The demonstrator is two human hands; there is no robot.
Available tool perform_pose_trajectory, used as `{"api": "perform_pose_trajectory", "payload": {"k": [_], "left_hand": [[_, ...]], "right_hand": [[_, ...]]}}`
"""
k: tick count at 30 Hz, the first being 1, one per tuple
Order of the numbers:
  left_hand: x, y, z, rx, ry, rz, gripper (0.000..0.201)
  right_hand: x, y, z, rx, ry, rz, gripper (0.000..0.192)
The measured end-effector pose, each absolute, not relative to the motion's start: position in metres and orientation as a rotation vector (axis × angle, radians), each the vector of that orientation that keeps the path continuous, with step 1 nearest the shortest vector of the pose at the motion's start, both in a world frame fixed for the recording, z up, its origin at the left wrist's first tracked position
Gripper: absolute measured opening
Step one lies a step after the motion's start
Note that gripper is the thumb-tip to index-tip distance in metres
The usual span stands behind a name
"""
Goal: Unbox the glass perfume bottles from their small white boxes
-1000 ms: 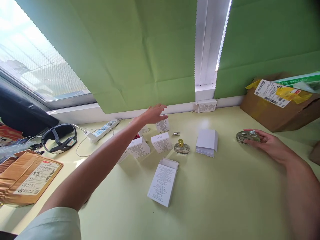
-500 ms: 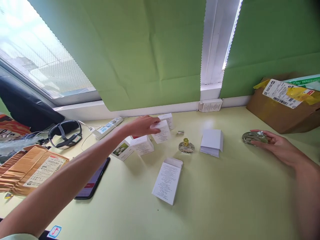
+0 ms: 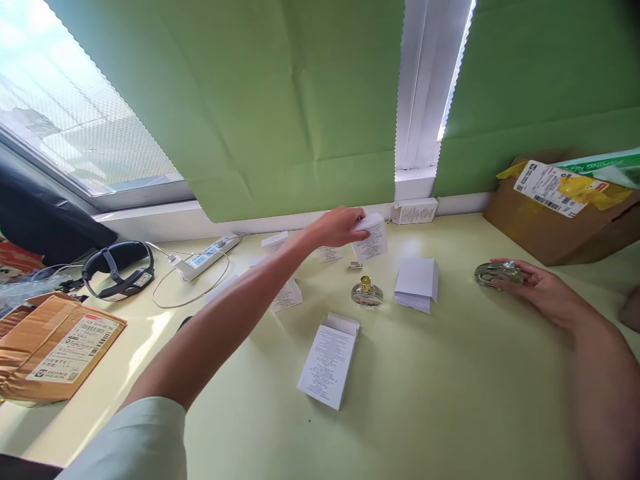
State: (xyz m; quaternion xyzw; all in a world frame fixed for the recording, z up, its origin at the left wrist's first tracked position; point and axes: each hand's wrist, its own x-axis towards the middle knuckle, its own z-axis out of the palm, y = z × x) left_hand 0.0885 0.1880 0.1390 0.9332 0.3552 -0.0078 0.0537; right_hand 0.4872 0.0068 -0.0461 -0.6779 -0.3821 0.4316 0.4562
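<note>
My left hand [image 3: 336,227] reaches far across the pale green table [image 3: 450,400] and holds a small white box [image 3: 371,239] lifted above the surface. Below it lie more small white boxes [image 3: 287,295], a tiny silver cap [image 3: 355,265] and a round glass perfume bottle with a gold top [image 3: 367,293]. My right hand [image 3: 537,289] rests on the table at the right, fingers on a second round glass bottle [image 3: 493,273]. An open white carton [image 3: 328,360] lies flat in the middle.
A stack of white boxes [image 3: 417,285] sits right of the gold-topped bottle. A cardboard parcel [image 3: 560,213] stands at the back right, another parcel [image 3: 55,347] at the left. A headband device [image 3: 117,277] and power strip [image 3: 207,257] lie near the window sill.
My left hand took one small white box from the group and lifted it up and to the right. My right hand stayed on the glass bottle.
</note>
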Motion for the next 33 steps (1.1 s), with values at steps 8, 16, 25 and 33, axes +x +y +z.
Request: {"api": "perform_pose_trajectory", "payload": {"k": [8,16,25,33], "left_hand": [[0.144,0.192,0.083,2.862,1.096,-0.155,0.028],[0.151,0.150,0.117,3.010,1.083,0.058,0.049],[0.197,0.065,0.062,3.042,0.906,-0.251,0.045],[0.166,0.102,0.103,2.929,0.967,0.055,0.039]], "right_hand": [[0.486,0.006,-0.046,-1.636,-0.959,1.076,0.068],[0.485,0.006,-0.045,-1.634,-0.971,1.078,0.066],[0.484,0.007,-0.044,-1.631,-0.970,1.057,0.068],[0.485,0.007,-0.043,-1.613,-0.956,1.095,0.069]]}}
